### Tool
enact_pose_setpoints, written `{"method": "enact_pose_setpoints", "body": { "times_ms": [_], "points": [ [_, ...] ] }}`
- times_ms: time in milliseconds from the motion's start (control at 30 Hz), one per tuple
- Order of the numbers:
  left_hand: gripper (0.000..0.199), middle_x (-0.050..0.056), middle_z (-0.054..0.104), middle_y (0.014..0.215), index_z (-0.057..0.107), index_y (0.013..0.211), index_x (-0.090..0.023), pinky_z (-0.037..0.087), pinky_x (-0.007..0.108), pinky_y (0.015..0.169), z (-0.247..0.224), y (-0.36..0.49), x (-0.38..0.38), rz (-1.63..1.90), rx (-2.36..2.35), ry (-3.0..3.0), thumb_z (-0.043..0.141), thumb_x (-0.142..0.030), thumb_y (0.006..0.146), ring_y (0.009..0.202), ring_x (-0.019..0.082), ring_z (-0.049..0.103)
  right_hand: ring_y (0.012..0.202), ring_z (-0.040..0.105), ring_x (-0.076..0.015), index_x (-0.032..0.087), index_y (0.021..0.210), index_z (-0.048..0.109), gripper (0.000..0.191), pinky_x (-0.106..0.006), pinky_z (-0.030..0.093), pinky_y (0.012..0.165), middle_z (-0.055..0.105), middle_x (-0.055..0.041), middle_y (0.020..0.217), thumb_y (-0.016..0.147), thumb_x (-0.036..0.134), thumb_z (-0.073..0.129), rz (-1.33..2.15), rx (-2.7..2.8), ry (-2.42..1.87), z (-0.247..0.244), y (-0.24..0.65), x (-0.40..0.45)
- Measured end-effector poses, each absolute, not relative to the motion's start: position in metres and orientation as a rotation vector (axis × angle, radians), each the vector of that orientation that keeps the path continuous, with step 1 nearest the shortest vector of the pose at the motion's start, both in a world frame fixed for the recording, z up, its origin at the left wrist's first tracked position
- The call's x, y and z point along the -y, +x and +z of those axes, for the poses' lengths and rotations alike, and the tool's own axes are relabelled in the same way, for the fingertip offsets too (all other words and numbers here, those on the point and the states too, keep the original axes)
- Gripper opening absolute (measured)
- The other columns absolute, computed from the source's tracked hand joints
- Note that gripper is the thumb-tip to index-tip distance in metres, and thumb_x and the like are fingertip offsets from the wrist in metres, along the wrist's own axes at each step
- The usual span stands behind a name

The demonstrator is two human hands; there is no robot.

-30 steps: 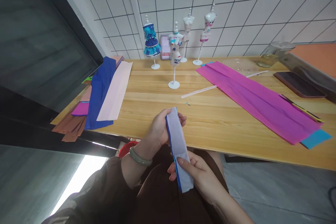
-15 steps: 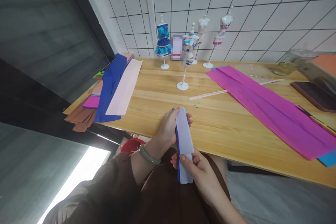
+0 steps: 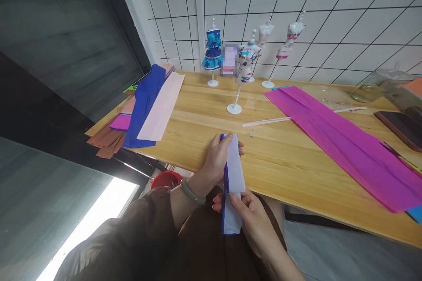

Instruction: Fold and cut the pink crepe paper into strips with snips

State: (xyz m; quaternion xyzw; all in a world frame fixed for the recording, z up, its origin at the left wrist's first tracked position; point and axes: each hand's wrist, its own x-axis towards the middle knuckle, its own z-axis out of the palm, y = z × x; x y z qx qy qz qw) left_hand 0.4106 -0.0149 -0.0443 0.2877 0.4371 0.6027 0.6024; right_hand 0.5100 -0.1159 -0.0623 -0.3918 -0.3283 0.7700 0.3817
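Over my lap, at the table's front edge, I hold a folded stack of crepe paper (image 3: pixel 234 164), pale lavender on top with dark blue along its left side. My left hand (image 3: pixel 217 156) wraps round its upper part, thumb on the top face and fingertips showing past the right edge. Lower down, my right hand (image 3: pixel 252 210) pinches the stack where the upper fold ends, thumb in front and fingers behind. The bottom end hangs free below the right hand. A green bangle (image 3: pixel 191 192) circles my left wrist.
Blue paper (image 3: pixel 145 105) and pale pink paper (image 3: pixel 161 107) lie at the left, over brown strips (image 3: pixel 108 140). Several small dress forms, one in a blue dress (image 3: pixel 212 50), stand at the back. Magenta paper (image 3: pixel 343 145) covers the right side, near a phone (image 3: pixel 402 127). A red bucket (image 3: pixel 165 179) is below.
My view has shifted slightly, so the table things sit a little further right. Both hands keep their hold on the folded paper, and more of its blue left edge now shows.
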Motion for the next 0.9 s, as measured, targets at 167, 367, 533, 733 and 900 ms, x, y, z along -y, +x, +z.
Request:
{"method": "enact_pose_setpoints", "body": {
  "times_ms": [167, 367, 533, 733, 900],
  "points": [
    [0.022, 0.003, 0.063, 0.072, 0.048, 0.084, -0.017, 0.043, 0.021, 0.048, -0.044, 0.411, 0.014, 1.407, -1.032, 0.713, 0.052, -0.038, 0.083, 0.053, 0.011, 0.057, 0.068, 0.066, -0.0171, 0.014, 0.086, 0.066, 0.037, -0.028, 0.050, 0.065, 0.071, -0.0086, 0.080, 0.074, 0.049, 0.067, 1.982, 0.688, -1.055, -0.058, 0.508, 0.113],
    [0.020, 0.002, 0.063, 0.071, 0.047, 0.084, -0.017, 0.043, 0.021, 0.050, -0.040, 0.413, 0.016, 1.441, -1.025, 0.748, 0.053, -0.036, 0.083, 0.053, 0.011, 0.058, 0.065, 0.064, -0.0151, 0.013, 0.078, 0.068, 0.031, -0.024, 0.049, 0.063, 0.071, -0.0071, 0.075, 0.073, 0.044, 0.070, 1.975, 0.630, -1.090, -0.058, 0.502, 0.111],
    [0.020, 0.008, 0.068, 0.080, 0.048, 0.087, -0.016, 0.050, 0.028, 0.062, -0.033, 0.408, 0.021, 1.319, -0.888, 0.611, 0.052, -0.036, 0.084, 0.061, 0.016, 0.065, 0.062, 0.063, -0.0131, 0.014, 0.075, 0.068, 0.030, -0.022, 0.047, 0.058, 0.071, -0.0064, 0.072, 0.074, 0.044, 0.069, 1.930, 0.665, -1.116, -0.065, 0.505, 0.110],
    [0.021, 0.014, 0.069, 0.089, 0.056, 0.094, -0.012, 0.050, 0.032, 0.071, -0.034, 0.399, 0.034, 0.969, -0.745, 0.549, 0.057, -0.031, 0.083, 0.077, 0.021, 0.067, 0.057, 0.060, -0.0118, 0.014, 0.075, 0.068, 0.034, -0.021, 0.046, 0.054, 0.071, -0.0061, 0.070, 0.070, 0.047, 0.071, 1.853, 0.655, -1.176, -0.070, 0.509, 0.105],
    [0.022, 0.014, 0.070, 0.084, 0.061, 0.092, -0.010, 0.048, 0.034, 0.080, -0.042, 0.400, 0.034, 0.976, -0.745, 0.556, 0.061, -0.028, 0.081, 0.080, 0.021, 0.067, 0.057, 0.061, -0.0121, 0.015, 0.074, 0.067, 0.033, -0.020, 0.045, 0.054, 0.072, -0.0064, 0.071, 0.072, 0.047, 0.070, 1.856, 0.646, -1.185, -0.068, 0.508, 0.103]
  ]
}}
